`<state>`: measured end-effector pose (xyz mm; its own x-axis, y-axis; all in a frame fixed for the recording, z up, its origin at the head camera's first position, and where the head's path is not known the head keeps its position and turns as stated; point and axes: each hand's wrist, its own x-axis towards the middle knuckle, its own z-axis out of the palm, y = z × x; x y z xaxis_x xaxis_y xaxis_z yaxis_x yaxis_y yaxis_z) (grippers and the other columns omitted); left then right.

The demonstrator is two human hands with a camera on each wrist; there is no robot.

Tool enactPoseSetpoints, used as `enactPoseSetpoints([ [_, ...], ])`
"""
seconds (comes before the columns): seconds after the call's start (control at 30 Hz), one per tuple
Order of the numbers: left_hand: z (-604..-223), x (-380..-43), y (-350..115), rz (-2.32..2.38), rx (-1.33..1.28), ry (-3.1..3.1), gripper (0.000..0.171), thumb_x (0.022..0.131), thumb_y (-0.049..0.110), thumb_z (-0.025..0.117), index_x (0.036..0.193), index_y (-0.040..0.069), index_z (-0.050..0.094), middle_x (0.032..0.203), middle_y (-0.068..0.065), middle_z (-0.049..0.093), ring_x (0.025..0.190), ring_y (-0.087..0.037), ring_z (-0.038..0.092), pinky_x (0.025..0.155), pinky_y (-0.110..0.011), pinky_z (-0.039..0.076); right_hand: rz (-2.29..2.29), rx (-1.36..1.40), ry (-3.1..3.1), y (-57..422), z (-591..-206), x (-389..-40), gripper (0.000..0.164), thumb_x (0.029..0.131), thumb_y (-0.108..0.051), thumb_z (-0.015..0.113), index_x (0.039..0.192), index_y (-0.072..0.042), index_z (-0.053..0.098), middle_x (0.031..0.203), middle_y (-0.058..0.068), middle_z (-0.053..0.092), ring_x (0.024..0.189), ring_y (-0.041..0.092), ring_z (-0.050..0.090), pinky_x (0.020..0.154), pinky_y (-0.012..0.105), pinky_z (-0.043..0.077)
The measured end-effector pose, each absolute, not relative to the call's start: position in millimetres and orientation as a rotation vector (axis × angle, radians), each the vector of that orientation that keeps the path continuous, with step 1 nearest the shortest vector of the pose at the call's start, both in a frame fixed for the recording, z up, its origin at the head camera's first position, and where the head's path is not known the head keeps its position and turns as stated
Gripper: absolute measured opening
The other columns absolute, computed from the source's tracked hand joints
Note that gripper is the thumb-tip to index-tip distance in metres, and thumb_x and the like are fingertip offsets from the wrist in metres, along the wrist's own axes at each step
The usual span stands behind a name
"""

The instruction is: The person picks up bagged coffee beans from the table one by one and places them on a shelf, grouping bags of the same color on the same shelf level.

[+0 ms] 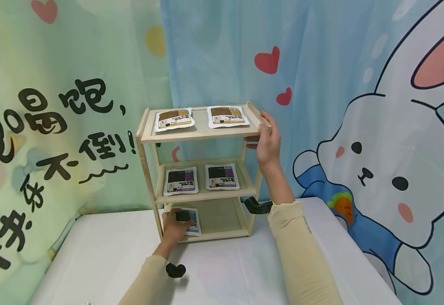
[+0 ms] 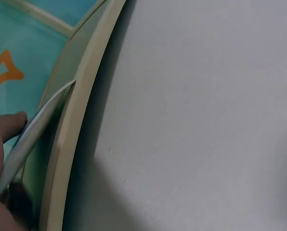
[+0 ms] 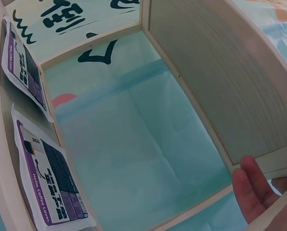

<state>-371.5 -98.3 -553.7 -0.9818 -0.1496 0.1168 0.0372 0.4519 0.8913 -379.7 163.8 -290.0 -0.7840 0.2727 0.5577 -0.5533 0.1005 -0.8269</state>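
Note:
A three-tier wooden shelf rack (image 1: 197, 137) stands on the table. At the left of its bottom tier, my left hand (image 1: 174, 226) pinches a flat white packet with a blue label (image 1: 195, 222); in the left wrist view the packet (image 2: 30, 137) tilts, thumb on one face, its far edge at the shelf's front rail (image 2: 76, 125). My right hand (image 1: 269, 142) grips the right end of the top tier, fingertips (image 3: 249, 187) under the board in the right wrist view. Two purple-labelled packets, left (image 1: 181, 181) and right (image 1: 222, 177), lie on the middle tier.
Two brown-labelled packets, left (image 1: 174, 119) and right (image 1: 227, 116), lie on the top tier. The white table (image 1: 103, 254) extends in front of the rack and to both sides. Behind hangs a printed curtain (image 1: 214, 51) with hearts and a rabbit.

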Motion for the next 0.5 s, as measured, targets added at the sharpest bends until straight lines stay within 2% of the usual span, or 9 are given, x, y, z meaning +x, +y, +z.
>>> enactPoseSetpoints([
  [0.13,-554,-366,-95,-1.506,0.128,-2.488,0.053,0.078,0.014,0.079,0.122,-0.001,0.053,0.118,-0.02,0.034,0.103,-0.035,0.046,0.09,-0.048,0.043,1.755,0.293,-1.759,164,-292,-379,0.049,0.099,-0.024,0.033,0.145,-0.01,0.043,0.099,0.019,0.063,0.059,0.021,0.061,0.059,0.027,0.053],
  [0.27,-550,-362,-93,-1.49,0.116,-2.457,0.05,0.078,0.014,0.079,0.12,0.0,0.055,0.119,-0.021,0.039,0.106,-0.036,0.045,0.09,-0.05,0.042,1.757,0.305,-1.737,164,-292,-380,0.048,0.099,-0.022,0.033,0.144,-0.011,0.044,0.096,0.02,0.064,0.05,0.014,0.058,0.056,0.025,0.052],
  [0.37,-549,-361,-93,-1.477,0.092,-2.449,0.049,0.078,0.014,0.079,0.119,0.001,0.058,0.12,-0.021,0.043,0.111,-0.038,0.044,0.09,-0.052,0.041,1.758,0.291,-1.742,163,-292,-381,0.048,0.098,-0.022,0.033,0.144,-0.014,0.045,0.099,0.02,0.064,0.051,0.013,0.058,0.055,0.025,0.052],
  [0.5,-547,-358,-94,-1.481,0.031,-2.438,0.046,0.078,0.014,0.079,0.118,0.001,0.059,0.118,-0.022,0.049,0.11,-0.039,0.048,0.088,-0.053,0.042,1.753,0.267,-1.759,162,-291,-381,0.049,0.098,-0.023,0.033,0.145,-0.013,0.044,0.105,0.017,0.063,0.06,0.019,0.062,0.056,0.025,0.052],
])
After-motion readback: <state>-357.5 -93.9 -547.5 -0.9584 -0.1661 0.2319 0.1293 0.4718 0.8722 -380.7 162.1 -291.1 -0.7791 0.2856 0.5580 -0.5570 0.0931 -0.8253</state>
